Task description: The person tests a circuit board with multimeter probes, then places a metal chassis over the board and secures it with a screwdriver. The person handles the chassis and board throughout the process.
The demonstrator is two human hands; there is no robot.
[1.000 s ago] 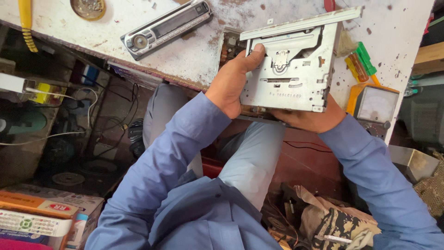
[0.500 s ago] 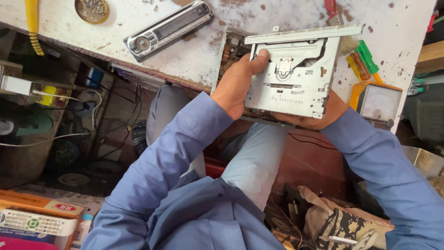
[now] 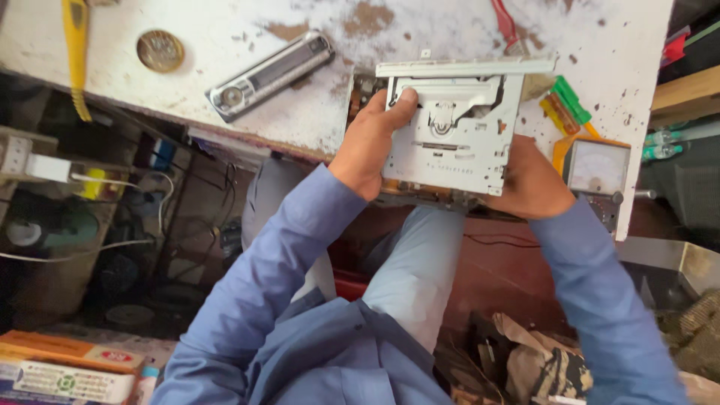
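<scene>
Two hands clamp a stripped car stereo chassis at the bench edge

Both hands hold one thing: a grey sheet-metal car stereo chassis [image 3: 457, 135] with its disc mechanism exposed on top, sitting at the near edge of a worn white workbench [image 3: 225, 52] and overhanging toward the person's lap. The left hand [image 3: 367, 146] grips the left side, its thumb hooked over the top plate near the far left corner, probably to steady or press that plate. The right hand [image 3: 529, 184] is closed under the near right corner, taking the weight from below; its fingers are hidden beneath the metal, so how far they wrap cannot be made out. Holding it from two opposite corners likely keeps the unit level while half of it hangs off the bench.

Left of the chassis, apart from it, lies a detached silver faceplate [image 3: 270, 75], set at a slant. Farther left rests a round brass-coloured disc [image 3: 160, 50] and a yellow tool handle [image 3: 75, 52] that runs off the top of the frame. Just right of the chassis sit green and orange screwdriver handles [image 3: 562, 109] and an orange-cased analogue meter [image 3: 596, 169], near enough to reach. A red-handled tool [image 3: 506, 22] at the far edge is cut off.

Beneath the chassis a strip of brown circuit board shows, but its details are too blurred to read. Under the bench, wires and boxes lie in shadow.
</scene>
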